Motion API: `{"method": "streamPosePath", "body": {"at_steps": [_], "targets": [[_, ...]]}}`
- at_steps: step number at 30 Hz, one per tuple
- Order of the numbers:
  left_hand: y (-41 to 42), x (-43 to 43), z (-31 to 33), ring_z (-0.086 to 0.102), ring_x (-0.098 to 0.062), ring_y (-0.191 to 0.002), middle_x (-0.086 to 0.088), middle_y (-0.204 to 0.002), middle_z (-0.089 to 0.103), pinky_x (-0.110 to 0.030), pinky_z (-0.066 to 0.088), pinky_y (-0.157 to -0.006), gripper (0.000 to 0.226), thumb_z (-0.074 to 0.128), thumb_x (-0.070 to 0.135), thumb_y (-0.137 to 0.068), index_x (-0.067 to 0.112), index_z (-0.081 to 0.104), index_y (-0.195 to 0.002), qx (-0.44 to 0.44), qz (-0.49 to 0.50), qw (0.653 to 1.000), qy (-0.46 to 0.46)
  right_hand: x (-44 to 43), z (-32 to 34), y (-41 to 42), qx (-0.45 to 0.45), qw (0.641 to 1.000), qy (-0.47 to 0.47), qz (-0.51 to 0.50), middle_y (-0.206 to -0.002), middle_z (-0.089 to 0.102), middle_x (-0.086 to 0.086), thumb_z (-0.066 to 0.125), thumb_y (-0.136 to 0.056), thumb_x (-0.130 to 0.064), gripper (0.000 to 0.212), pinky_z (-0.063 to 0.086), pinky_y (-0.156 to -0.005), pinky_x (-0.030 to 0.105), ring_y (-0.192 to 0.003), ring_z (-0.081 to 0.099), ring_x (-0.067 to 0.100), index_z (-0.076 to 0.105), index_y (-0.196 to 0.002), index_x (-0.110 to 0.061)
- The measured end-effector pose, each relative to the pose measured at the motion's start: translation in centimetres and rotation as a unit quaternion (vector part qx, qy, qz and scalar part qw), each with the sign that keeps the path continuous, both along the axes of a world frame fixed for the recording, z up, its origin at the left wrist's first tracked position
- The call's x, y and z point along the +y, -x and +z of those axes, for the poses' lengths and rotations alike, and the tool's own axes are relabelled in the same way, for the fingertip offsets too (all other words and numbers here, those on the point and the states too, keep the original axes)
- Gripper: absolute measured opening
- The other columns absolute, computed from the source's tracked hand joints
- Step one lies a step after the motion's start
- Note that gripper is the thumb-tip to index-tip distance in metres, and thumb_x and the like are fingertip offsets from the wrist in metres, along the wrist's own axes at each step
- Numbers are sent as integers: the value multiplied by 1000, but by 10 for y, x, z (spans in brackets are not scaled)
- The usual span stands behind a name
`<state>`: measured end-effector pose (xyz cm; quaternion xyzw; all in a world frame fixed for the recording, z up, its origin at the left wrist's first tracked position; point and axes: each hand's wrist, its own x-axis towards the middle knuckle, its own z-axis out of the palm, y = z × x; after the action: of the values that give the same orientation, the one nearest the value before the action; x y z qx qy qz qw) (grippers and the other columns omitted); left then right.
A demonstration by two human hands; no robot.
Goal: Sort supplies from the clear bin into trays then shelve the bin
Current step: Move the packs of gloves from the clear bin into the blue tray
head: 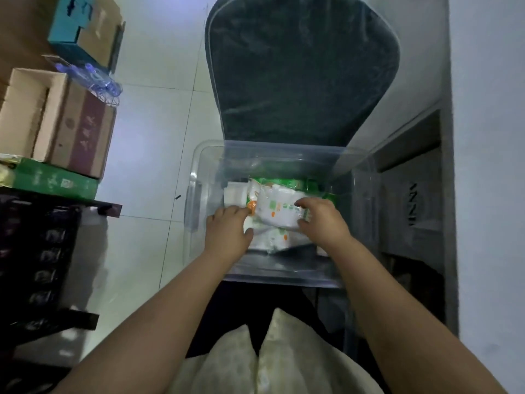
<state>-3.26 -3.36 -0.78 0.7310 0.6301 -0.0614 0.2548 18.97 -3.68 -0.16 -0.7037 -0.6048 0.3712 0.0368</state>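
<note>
The clear bin (211,155) rests on a dark chair seat in front of me, open at the top. Inside lie several white, green and orange plastic packets. Both my hands reach into it. My left hand (227,231) pinches the orange left end of a white packet (277,213). My right hand (322,220) grips the right end of the same packet, which is lifted slightly above another white packet (272,240) beneath it. A green pack (287,182) lies at the bin's far side.
The chair's dark backrest (301,69) rises behind the bin. On the left a dark shelf (42,245) carries cardboard boxes (71,129) and a green box (54,180). A grey cabinet (412,200) stands at the right. White tiled floor (147,155) lies between shelf and chair.
</note>
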Motion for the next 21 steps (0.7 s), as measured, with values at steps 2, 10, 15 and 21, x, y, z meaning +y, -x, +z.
{"method": "streamPosePath", "body": {"at_steps": [2,10,15,21], "targets": [[-13,23,-20,47,-28,-117,-1,-129,58,-39,35,-93,46,62,30,-85,25,55,-130,4,-15,1000,10,24,-27,-12,-22,1000,20,-5,-126,60,9,62,-79,-8,46,45,-95,40,-118,48,31,59,-124,-17],[-65,101,-127,45,-30,-122,-5,-135,53,-44,37,-97,54,61,33,-85,25,48,-136,14,-85,995,56,79,-153,-38,-89,984,156,-14,-141,38,13,57,-86,-12,52,31,-108,49,-128,33,37,43,-133,-30],[-73,119,-167,41,-30,-125,-5,-136,51,-44,34,-99,61,63,44,-83,24,45,-138,17,-116,991,67,75,-190,-27,-103,987,122,-19,-126,53,14,63,-83,-15,33,39,-101,45,-118,44,39,59,-115,-23],[-53,117,-174,38,-29,-129,-5,-136,51,-43,29,-102,67,71,46,-76,23,48,-135,20,-104,994,37,99,-194,1,-107,994,-5,29,-111,58,12,60,-83,-7,24,36,-89,41,-106,48,32,59,-107,-13]]}}
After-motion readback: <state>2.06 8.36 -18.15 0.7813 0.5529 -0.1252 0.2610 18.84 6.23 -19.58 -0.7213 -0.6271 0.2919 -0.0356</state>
